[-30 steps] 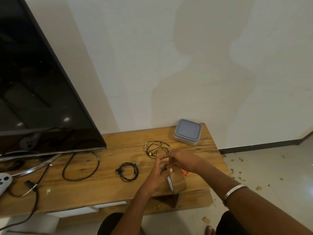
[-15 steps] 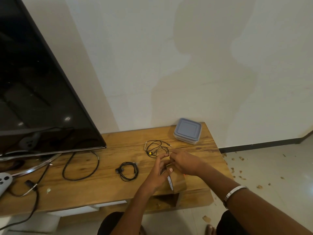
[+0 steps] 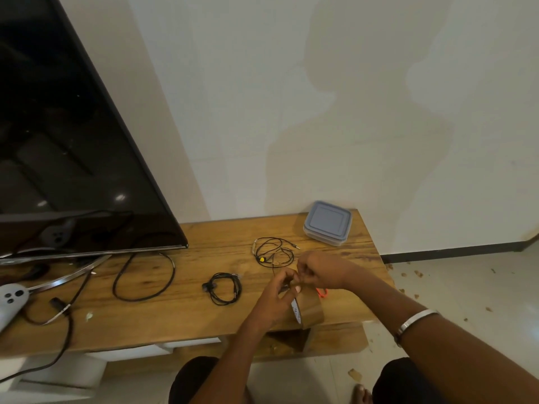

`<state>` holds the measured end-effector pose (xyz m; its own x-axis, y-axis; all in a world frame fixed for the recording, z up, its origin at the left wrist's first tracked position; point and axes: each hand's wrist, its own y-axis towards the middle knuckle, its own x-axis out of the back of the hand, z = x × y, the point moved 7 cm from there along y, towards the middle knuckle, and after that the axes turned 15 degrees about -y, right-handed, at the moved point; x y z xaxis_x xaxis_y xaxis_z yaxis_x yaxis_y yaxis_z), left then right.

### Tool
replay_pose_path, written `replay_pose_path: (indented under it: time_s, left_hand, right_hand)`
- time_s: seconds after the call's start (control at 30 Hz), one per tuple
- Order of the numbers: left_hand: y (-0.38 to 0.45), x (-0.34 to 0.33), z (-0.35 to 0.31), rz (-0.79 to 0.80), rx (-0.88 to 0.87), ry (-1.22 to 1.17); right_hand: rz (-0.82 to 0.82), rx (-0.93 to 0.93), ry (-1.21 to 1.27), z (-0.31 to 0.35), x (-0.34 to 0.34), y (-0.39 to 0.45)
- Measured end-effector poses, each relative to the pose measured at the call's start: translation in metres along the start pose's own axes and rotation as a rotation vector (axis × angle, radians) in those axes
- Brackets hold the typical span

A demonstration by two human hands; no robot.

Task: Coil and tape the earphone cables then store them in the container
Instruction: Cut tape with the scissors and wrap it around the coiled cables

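Hands meet over the front of our wooden bench [image 3: 189, 325]. Our left hand [image 3: 274, 301] curls its grip round the brown tape roll [image 3: 307, 309]; our right hand [image 3: 320, 271] seems to pinch the tape's end, though that spot is blurred. One tangled earphone cable [image 3: 274, 252] lies just beyond, a coiled black one [image 3: 224, 288] to its left, the lidded container [image 3: 327, 223] behind.

My left hand [image 3: 274, 298] curls its fingers round the tape roll [image 3: 306, 309], thumb up top. My right hand [image 3: 319, 269] sits just beyond it — fingertips pinched together at the roll's upper edge — wrist bent inward, both forearms converging.
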<state>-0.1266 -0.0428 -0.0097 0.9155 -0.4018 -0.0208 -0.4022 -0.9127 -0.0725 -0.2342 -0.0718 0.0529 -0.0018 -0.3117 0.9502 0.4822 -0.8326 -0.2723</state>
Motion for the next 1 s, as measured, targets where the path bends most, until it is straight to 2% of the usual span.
replay_pose_path:
  time_s: [0.17,0.37,0.63,0.7,0.8,0.87,1.0]
  left_hand:
    - [0.002,0.0,-0.001,-0.032,-0.03,0.021]
    - [0.003,-0.001,0.01,0.003,0.025,0.076]
    - [0.004,-0.006,-0.005,0.069,-0.015,0.013]
    - [0.005,-0.004,-0.003,0.079,0.006,-0.001]
    - [0.007,-0.001,-0.002,0.083,0.043,0.03]
    - [0.008,0.0,-0.003,0.086,0.059,0.041]
    - [0.009,0.0,0.0,0.079,0.08,0.048]
  right_hand:
    - [-0.034,-0.044,0.071,-0.003,0.003,0.0]
    - [0.017,-0.047,0.087,-0.009,0.001,0.006]
    - [0.008,-0.053,0.153,-0.015,0.002,0.009]
    - [-0.042,-0.106,0.315,-0.022,0.0,0.004]
    - [-0.178,-0.38,0.669,-0.049,-0.017,-0.011]
    - [-0.199,-0.557,0.567,-0.062,-0.036,-0.018]
    - [0.089,-0.643,0.194,-0.047,-0.084,-0.022]
